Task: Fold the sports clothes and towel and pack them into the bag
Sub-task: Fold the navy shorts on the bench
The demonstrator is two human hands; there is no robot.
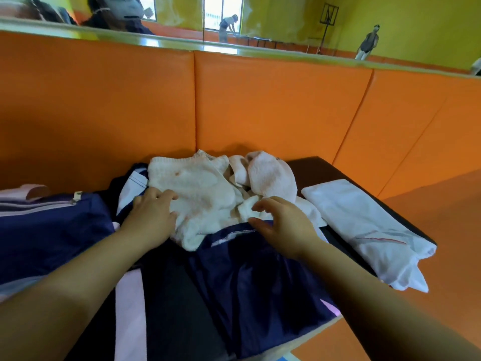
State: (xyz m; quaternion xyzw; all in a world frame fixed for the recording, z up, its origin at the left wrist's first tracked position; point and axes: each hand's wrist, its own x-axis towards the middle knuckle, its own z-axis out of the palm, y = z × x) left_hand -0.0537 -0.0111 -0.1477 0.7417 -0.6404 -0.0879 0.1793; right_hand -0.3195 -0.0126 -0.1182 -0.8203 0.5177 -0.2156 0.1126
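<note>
A crumpled pale pink and white towel (205,188) lies in a heap on top of a navy garment (250,282) with pink panels. My left hand (152,217) rests on the towel's left part with its fingers spread. My right hand (282,225) hovers at the towel's right edge, fingers loosely curled, holding nothing. At the left lies a navy bag (52,230) with a pink zip and trim. To the right a white garment (364,227), folded into a long strip, rests on the dark bench (317,168).
Orange padded wall panels (260,105) stand right behind the bench. An orange floor (442,230) runs to the right. Above the padding a mirror (286,22) shows yellow walls and several people far off.
</note>
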